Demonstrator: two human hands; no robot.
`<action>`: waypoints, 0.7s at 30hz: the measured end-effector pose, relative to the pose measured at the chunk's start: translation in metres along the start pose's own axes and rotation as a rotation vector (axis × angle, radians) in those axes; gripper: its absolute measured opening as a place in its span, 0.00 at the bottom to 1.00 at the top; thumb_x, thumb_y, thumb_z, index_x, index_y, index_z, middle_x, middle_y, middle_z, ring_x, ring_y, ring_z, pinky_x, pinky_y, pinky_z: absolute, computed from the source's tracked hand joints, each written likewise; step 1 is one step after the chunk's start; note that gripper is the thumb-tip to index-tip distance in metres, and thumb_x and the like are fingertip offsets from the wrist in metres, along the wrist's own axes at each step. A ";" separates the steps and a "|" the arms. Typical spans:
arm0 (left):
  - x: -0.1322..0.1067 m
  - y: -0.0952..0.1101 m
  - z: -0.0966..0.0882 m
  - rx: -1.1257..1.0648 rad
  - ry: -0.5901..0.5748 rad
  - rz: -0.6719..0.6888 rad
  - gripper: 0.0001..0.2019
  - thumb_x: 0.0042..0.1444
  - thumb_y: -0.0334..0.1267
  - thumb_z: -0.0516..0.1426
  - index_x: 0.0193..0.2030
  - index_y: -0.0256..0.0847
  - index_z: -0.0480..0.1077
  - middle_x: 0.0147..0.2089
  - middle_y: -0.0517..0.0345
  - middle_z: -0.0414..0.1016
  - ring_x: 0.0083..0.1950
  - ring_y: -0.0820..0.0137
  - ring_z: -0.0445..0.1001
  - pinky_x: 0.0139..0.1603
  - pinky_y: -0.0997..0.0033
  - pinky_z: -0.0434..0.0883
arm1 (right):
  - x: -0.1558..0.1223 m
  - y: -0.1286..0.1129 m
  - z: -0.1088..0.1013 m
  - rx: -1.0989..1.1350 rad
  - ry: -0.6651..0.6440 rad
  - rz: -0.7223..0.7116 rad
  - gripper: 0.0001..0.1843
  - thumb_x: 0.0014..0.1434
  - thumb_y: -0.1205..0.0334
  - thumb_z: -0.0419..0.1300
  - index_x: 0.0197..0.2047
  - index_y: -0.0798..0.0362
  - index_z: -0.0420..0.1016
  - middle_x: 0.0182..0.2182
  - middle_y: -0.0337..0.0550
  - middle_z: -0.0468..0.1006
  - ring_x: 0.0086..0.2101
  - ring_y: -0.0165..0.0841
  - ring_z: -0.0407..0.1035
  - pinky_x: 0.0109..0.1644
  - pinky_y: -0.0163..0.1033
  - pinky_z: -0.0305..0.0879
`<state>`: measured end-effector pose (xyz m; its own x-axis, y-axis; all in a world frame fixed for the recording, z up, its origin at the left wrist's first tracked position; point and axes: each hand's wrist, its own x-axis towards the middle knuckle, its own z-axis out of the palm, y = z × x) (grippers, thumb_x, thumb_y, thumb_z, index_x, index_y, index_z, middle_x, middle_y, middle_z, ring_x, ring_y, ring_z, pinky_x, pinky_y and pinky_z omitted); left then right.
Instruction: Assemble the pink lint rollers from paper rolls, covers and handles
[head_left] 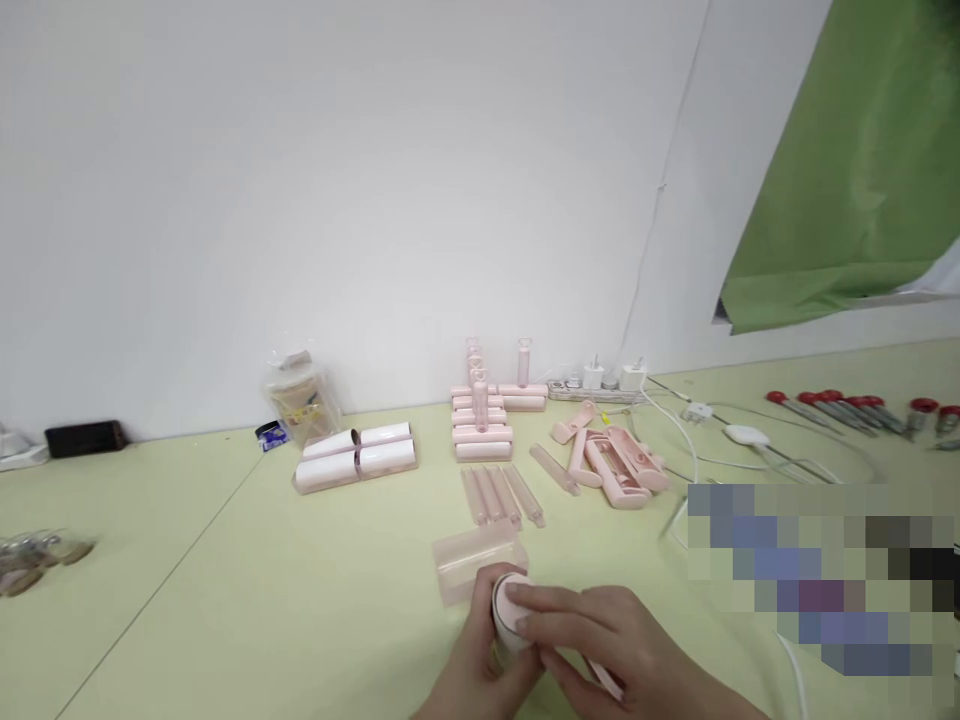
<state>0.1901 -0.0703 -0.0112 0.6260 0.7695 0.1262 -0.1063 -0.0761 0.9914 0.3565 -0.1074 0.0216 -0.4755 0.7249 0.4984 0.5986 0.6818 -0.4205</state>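
Near the table's front edge, my left hand (480, 655) is wrapped round a cylinder with a round pink end (514, 603) facing up. My right hand (607, 640) is curled over it, with two fingertips touching the pink end. A narrow pink piece (604, 680) shows below the right hand's fingers, gripped in that hand; its full shape is hidden. Just beyond the left hand lies a translucent pink sleeve (476, 560). Slim translucent tubes (491, 497) lie side by side behind the sleeve.
Pink cylinders (482, 452) are stacked by the wall, small clear bottles (481, 400) standing on them. White-and-pink cylinders (356, 465) lie left; pink shell parts (615, 465) lie right. A power strip (592, 392), white cables (694, 450) and red-ended tools (832, 400) extend farther right.
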 end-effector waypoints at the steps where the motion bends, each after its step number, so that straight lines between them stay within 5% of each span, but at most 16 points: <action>1: 0.000 0.000 0.000 0.003 0.002 -0.003 0.21 0.52 0.49 0.54 0.48 0.44 0.53 0.40 0.57 0.61 0.42 0.68 0.63 0.43 0.69 0.61 | -0.001 0.000 -0.001 -0.019 -0.020 -0.009 0.21 0.57 0.69 0.51 0.54 0.44 0.65 0.49 0.45 0.70 0.40 0.35 0.71 0.34 0.34 0.65; 7: -0.001 -0.002 -0.003 -0.063 -0.046 0.047 0.27 0.46 0.53 0.57 0.48 0.44 0.53 0.37 0.58 0.62 0.40 0.67 0.64 0.40 0.69 0.61 | -0.003 -0.002 0.000 -0.017 -0.077 -0.044 0.21 0.58 0.69 0.49 0.54 0.46 0.65 0.49 0.48 0.70 0.36 0.34 0.73 0.32 0.34 0.64; 11: 0.004 -0.006 -0.003 -0.151 0.049 -0.019 0.26 0.47 0.60 0.52 0.45 0.42 0.60 0.33 0.58 0.64 0.36 0.68 0.64 0.38 0.70 0.61 | 0.001 -0.003 0.001 0.432 0.044 0.306 0.13 0.60 0.62 0.48 0.43 0.47 0.72 0.37 0.45 0.76 0.24 0.28 0.68 0.27 0.32 0.61; 15: 0.011 0.006 -0.003 -0.208 0.205 -0.061 0.20 0.48 0.56 0.51 0.34 0.39 0.65 0.30 0.56 0.67 0.33 0.68 0.63 0.34 0.71 0.62 | 0.008 0.009 -0.004 1.062 0.384 0.655 0.11 0.56 0.54 0.51 0.31 0.52 0.68 0.22 0.35 0.63 0.19 0.23 0.53 0.24 0.30 0.54; 18: 0.010 0.021 -0.011 -0.342 0.274 0.002 0.18 0.49 0.54 0.51 0.34 0.40 0.66 0.30 0.55 0.68 0.32 0.68 0.64 0.31 0.71 0.63 | 0.010 0.015 -0.002 1.356 0.296 0.742 0.11 0.55 0.56 0.52 0.27 0.55 0.65 0.28 0.38 0.65 0.24 0.24 0.58 0.31 0.32 0.58; 21: 0.006 0.024 -0.018 -0.275 0.224 0.169 0.16 0.52 0.51 0.49 0.35 0.41 0.67 0.34 0.55 0.68 0.33 0.67 0.66 0.31 0.71 0.65 | 0.009 0.014 0.010 1.319 0.151 0.858 0.12 0.56 0.56 0.56 0.29 0.56 0.64 0.31 0.41 0.69 0.32 0.29 0.64 0.38 0.35 0.61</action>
<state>0.1777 -0.0560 0.0129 0.4011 0.8822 0.2466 -0.4161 -0.0643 0.9070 0.3541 -0.0906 0.0124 -0.1895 0.9632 -0.1908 -0.3525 -0.2481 -0.9023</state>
